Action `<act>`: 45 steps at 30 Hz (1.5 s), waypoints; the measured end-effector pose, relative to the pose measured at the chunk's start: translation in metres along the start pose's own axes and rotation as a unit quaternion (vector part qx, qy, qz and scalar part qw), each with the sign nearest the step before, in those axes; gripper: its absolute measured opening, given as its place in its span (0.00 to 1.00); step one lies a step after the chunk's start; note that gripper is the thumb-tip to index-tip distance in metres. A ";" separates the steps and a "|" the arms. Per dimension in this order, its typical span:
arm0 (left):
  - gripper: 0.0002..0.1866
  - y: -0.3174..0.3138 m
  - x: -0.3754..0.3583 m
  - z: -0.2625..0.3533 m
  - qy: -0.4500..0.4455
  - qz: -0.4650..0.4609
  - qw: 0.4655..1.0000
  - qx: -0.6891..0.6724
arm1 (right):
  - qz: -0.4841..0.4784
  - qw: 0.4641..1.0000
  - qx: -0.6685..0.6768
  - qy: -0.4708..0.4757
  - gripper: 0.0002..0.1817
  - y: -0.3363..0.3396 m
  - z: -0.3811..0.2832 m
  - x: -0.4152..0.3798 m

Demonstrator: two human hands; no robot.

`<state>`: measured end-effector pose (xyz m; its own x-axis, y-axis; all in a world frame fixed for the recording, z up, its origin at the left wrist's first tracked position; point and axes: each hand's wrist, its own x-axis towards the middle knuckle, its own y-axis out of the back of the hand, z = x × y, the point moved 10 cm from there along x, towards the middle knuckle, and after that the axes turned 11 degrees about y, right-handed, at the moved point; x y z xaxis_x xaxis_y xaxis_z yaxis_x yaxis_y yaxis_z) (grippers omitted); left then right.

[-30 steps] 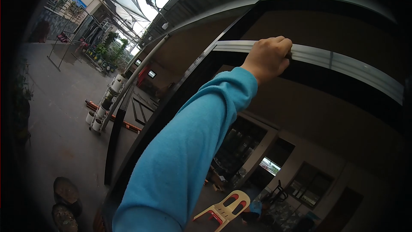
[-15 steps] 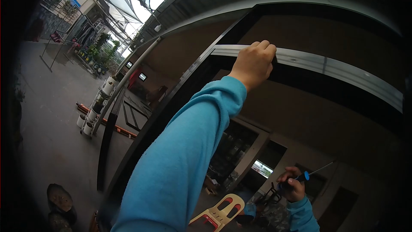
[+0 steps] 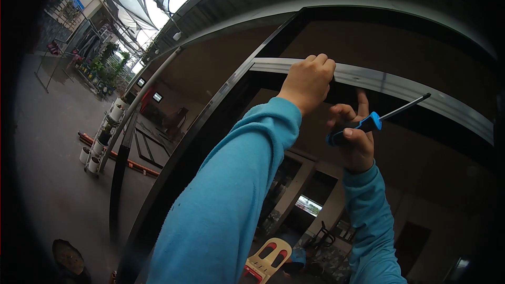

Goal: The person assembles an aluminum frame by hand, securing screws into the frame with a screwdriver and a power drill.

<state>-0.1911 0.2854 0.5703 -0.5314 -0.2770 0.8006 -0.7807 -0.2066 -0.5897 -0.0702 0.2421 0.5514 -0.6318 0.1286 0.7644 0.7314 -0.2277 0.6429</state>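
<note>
A silvery metal rail (image 3: 389,81) crosses the upper part of a dark frame (image 3: 310,16). My left hand (image 3: 307,81) is closed over this rail near its left end, fingers curled over the top edge; the fingertips are hidden. Just below and to the right, my right hand (image 3: 357,144) grips a screwdriver (image 3: 372,121) with a black and blue handle. Its shaft points up and to the right, the tip showing in front of the rail. One finger of that hand is stretched upward, close to the frame's dark underside.
A cream plastic chair (image 3: 271,255) with red parts stands below. At left, white plant pots (image 3: 94,150) sit beside a slanted pole (image 3: 144,89), and orange bars (image 3: 142,167) lie on the grey floor (image 3: 58,126). A bright screen or window (image 3: 308,205) shows indoors.
My right hand has risen with the screwdriver from low at the right to just under the rail. One finger has stretched upward. My left hand stays on the rail; the view has shifted slightly.
</note>
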 end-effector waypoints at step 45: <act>0.46 0.076 -0.204 -0.186 0.233 -0.150 0.932 0.233 | -0.004 0.548 -0.784 0.292 0.25 0.081 -0.281 -0.066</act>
<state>-0.2030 0.5008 0.3824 -0.4815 0.2737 0.8326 -0.7478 -0.6238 -0.2274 -0.0415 -0.0561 0.5387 -0.9429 -0.0900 0.3207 -0.1028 -0.8373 -0.5370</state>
